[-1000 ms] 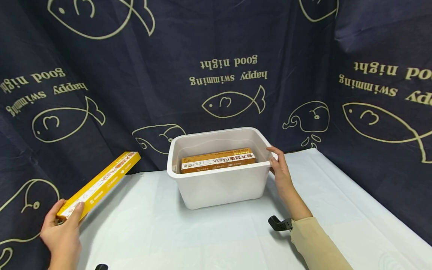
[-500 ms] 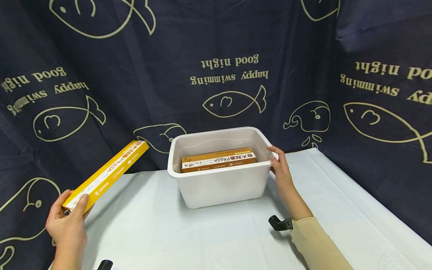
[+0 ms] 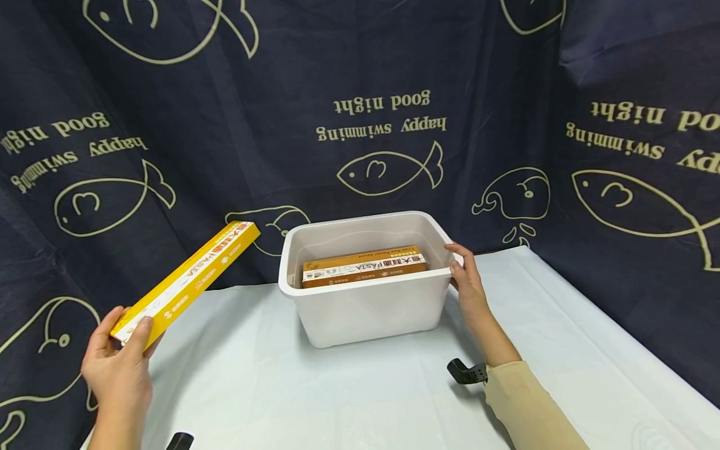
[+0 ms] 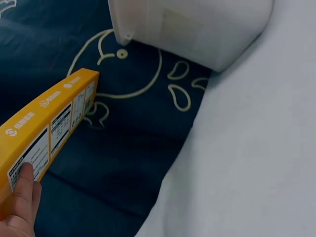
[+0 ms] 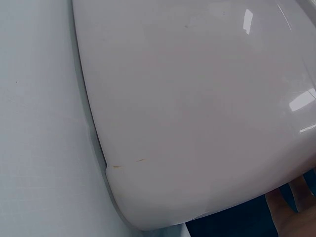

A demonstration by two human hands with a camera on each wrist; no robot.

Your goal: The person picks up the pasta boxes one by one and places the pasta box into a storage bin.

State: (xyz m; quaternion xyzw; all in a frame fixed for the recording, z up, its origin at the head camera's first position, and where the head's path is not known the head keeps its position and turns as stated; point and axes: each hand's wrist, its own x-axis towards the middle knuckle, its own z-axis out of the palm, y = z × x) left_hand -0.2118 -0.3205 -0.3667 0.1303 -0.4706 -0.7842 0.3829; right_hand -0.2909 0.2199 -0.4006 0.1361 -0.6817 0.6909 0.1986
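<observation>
My left hand [image 3: 120, 369] grips the near end of a long yellow pasta box [image 3: 188, 281], thumb on one side and fingers round the other. The box is raised, tilted with its far end up toward the bin. In the left wrist view, fingers [image 4: 22, 195] lie against the labelled side of the pasta box [image 4: 49, 128]. A white plastic bin [image 3: 365, 312] stands on the table, and my right hand [image 3: 468, 284] holds its right rim. Inside the bin lies an orange-brown pasta box [image 3: 365, 265], its lower part hidden by the front wall.
A pale cloth covers the table [image 3: 270, 400]. Dark blue curtains [image 3: 270, 125] with fish drawings and lettering hang behind and at the sides. Black wrist mounts [image 3: 467, 372] show near both forearms.
My left hand has moved up and to the right with the yellow pasta box, whose far end is now nearer the bin. The right hand and the bin have stayed in place.
</observation>
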